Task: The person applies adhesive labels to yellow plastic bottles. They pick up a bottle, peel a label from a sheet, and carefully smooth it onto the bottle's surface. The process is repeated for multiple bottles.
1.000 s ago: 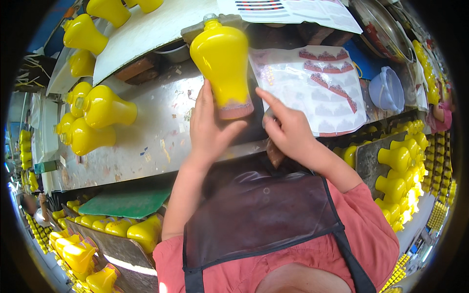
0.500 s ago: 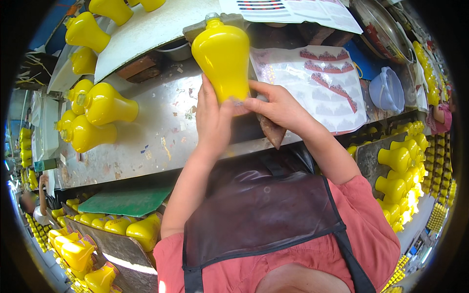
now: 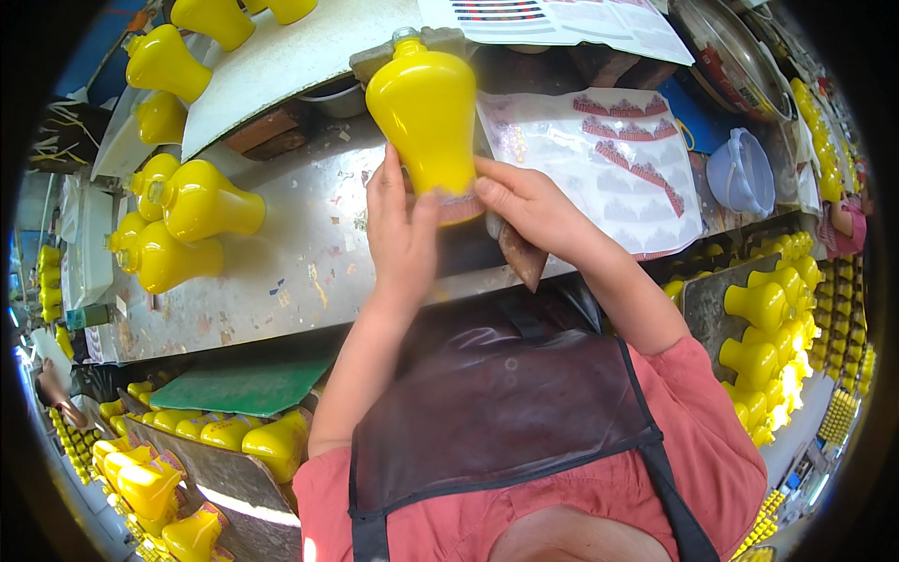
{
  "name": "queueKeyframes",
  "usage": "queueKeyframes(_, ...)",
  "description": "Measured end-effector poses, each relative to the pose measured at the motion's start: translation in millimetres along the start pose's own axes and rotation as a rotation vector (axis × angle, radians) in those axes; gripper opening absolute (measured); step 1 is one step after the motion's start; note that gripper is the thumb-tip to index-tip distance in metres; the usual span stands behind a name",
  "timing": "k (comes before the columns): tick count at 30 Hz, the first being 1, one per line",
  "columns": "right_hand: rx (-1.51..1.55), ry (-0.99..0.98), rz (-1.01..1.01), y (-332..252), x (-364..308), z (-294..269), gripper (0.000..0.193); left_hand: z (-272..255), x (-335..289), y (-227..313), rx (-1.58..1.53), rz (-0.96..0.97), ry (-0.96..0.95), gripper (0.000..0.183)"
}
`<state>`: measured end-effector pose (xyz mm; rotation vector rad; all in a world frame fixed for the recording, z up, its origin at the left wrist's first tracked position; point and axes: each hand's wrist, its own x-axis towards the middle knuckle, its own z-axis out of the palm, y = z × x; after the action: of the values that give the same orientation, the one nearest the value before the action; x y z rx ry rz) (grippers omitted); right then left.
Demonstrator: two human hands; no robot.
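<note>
Bottle (image 3: 423, 108), glossy yellow, broad-shouldered, over scuffed metal bench (image 3: 290, 234), neck near grey block (image 3: 449, 40), left hand (image 3: 403, 232) and right hand (image 3: 532, 208) holding opposite sides near base, white red-patterned sheet (image 3: 552, 140) at right.

Here comes the right hand (image 3: 538, 211), off the yellow bottle (image 3: 423, 108) a second ago and now pressed to its lower right side! The left thumb (image 3: 426, 214) swings up beside the patterned band (image 3: 457, 208), while far left a co-worker's arm (image 3: 70, 409) drops.
</note>
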<state>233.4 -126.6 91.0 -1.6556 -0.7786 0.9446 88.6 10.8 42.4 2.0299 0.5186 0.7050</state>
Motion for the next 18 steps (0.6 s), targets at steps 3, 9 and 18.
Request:
queueKeyframes(3,-0.183,0.013,-0.058,-2.4,-4.5,-0.6,0.050,-0.9,0.2,-4.8,-0.134,-0.021,-0.025,0.071)
queueKeyframes(9,-0.100,0.057,0.079,0.5,-4.3,4.0,0.060,3.6,-3.3,-4.1,-0.067,-0.009,-0.048,0.077)
queueKeyframes(18,0.023,-0.010,0.005,5.2,-1.9,-1.8,0.056,8.0,-2.5,11.9,0.001,-0.024,0.004,0.085)
